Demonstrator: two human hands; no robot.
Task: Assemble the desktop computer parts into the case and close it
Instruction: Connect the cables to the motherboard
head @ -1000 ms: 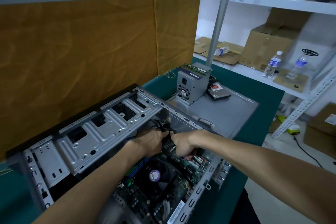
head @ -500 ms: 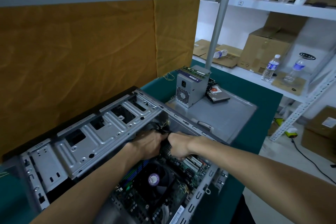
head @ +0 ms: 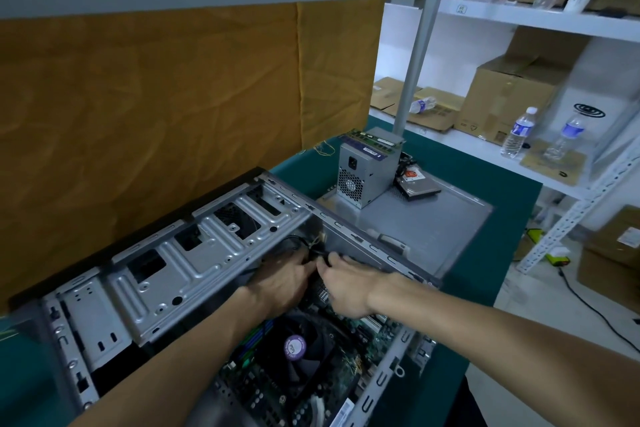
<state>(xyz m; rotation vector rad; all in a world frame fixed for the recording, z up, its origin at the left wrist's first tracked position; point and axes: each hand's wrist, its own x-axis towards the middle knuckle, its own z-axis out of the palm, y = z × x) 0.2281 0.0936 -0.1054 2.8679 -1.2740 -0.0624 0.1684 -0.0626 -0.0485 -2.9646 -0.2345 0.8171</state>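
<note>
The case (head: 194, 253) is showing bare stamped sheet metal, matt grey and ribbed, with a black edge along its far side. The side panel (head: 429, 218) lying beyond it is looking like smooth, dull-grey painted metal, and the power supply (head: 363, 170) standing on it is showing brushed grey metal with a perforated grille. The desk (head: 460, 163) is wearing a matt teal covering. Behind, a creased mustard cloth (head: 156, 107) is hanging, rough-textured. Brown cardboard boxes (head: 512, 97) and clear plastic bottles (head: 519, 132) are sitting on white shelves.
</note>
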